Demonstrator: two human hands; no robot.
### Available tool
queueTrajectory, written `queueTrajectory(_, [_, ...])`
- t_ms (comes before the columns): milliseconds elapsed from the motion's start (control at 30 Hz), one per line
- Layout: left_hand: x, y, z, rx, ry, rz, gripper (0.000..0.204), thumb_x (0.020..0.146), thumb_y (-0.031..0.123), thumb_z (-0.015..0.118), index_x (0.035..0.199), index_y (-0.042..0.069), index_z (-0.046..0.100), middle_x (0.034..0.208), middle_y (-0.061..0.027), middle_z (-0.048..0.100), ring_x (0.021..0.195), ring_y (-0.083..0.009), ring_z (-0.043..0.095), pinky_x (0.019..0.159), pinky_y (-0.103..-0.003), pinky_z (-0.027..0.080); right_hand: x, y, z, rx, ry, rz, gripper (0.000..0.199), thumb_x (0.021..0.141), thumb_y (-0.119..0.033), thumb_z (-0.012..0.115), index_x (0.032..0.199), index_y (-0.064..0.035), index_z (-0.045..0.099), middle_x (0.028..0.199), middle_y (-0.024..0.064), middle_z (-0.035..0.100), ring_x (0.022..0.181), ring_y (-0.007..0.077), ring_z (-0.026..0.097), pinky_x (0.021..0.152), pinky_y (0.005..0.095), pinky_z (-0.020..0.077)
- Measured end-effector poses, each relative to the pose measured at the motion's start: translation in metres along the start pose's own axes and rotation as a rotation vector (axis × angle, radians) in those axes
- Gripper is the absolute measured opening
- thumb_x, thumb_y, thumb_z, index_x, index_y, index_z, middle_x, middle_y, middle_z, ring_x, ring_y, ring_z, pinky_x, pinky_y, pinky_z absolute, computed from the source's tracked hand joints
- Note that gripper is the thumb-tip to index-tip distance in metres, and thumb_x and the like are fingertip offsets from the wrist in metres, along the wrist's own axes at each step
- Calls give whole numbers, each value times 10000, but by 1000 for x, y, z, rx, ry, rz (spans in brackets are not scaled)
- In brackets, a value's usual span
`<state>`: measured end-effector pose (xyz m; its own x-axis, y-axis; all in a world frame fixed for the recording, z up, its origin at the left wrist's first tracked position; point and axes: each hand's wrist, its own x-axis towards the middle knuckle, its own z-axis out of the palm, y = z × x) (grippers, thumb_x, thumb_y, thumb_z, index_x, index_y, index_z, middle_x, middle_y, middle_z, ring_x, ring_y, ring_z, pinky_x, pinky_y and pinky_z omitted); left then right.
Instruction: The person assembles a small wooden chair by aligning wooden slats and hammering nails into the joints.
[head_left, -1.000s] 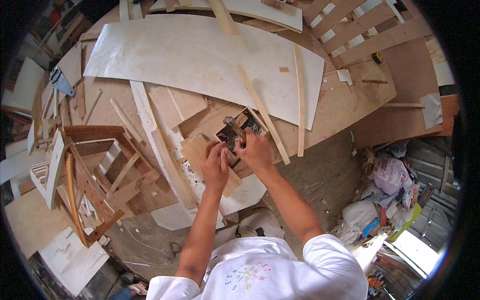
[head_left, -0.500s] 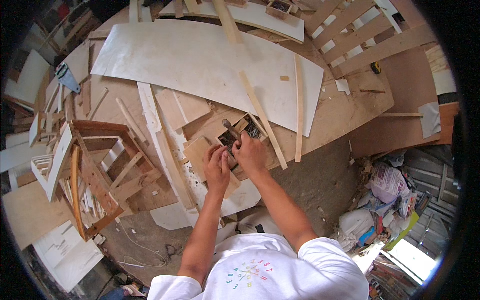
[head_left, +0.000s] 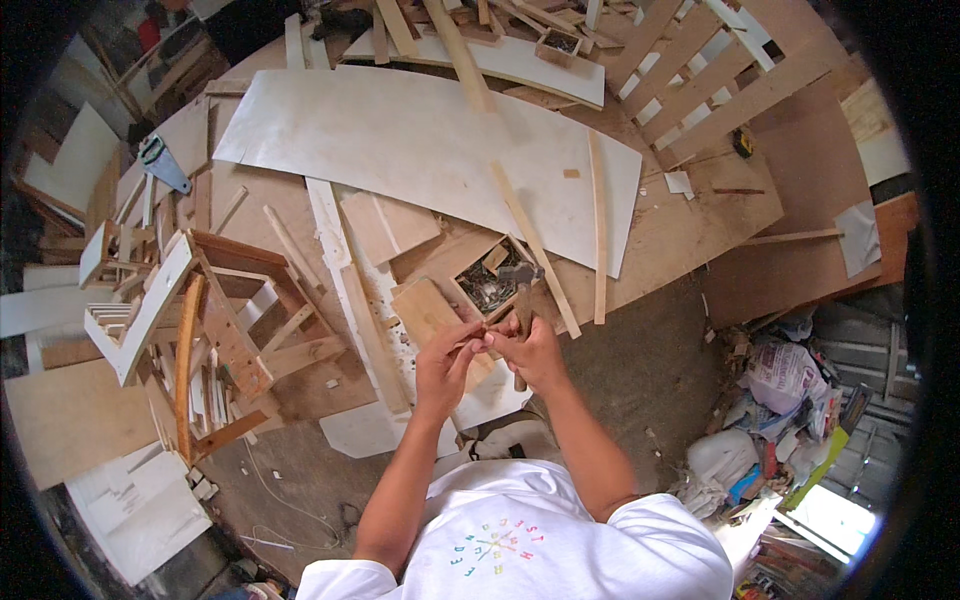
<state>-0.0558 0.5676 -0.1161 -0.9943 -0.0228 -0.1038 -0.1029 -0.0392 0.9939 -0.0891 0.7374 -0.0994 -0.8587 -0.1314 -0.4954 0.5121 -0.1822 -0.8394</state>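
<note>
My right hand (head_left: 538, 358) is closed around the handle of a hammer (head_left: 523, 298), whose metal head points away from me over the edge of an open wooden box (head_left: 466, 299). Several nails (head_left: 487, 289) and a small wood piece lie in that box. My left hand (head_left: 445, 362) is pinched, its fingertips meeting those of my right hand just on the near side of the box. Whatever sits between the left fingertips is too small to make out. Beside the left hand is a flat wooden board (head_left: 425, 303).
A large white panel (head_left: 420, 145) covers much of the workbench, with wood strips (head_left: 598, 210) across it. At left are a wooden frame (head_left: 235, 330) and a handsaw (head_left: 165, 165). A slatted wooden piece (head_left: 690, 75) stands far right; bags (head_left: 785, 375) are heaped lower right.
Both hands have drawn back from above the nail box toward me. The hammer has swung to the right and now stands more upright in the picture, uncovering the box's nails.
</note>
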Motion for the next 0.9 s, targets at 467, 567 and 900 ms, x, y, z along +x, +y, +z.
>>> queueTrajectory(467, [-101, 62, -131, 85, 8, 77, 146, 914, -49, 747, 1050, -21, 700, 1013, -101, 729, 934, -188, 723, 854, -324, 600, -95, -5, 127, -65, -200, -15, 400, 852, -126, 861, 857, -123, 461, 857, 47, 708, 568, 32, 506, 469, 225, 394])
queueTrajectory(567, [-128, 92, -177, 377, 27, 311, 210, 854, -62, 773, 1039, 18, 712, 1019, -112, 724, 923, -237, 729, 826, -345, 592, -114, 17, 169, -149, -229, -38, 440, 850, -86, 853, 895, -130, 417, 925, 88, 727, 615, 16, 513, 502, 207, 402])
queueTrajectory(900, [-234, 136, -347, 428, 172, 347, 248, 837, -60, 785, 1048, 68, 765, 991, -100, 740, 868, -234, 729, 739, -338, 577, -194, 56, 358, -286, -191, -92, 271, 891, -196, 834, 919, -56, 604, 814, 20, 712, 596, 47, 522, 529, 244, 436])
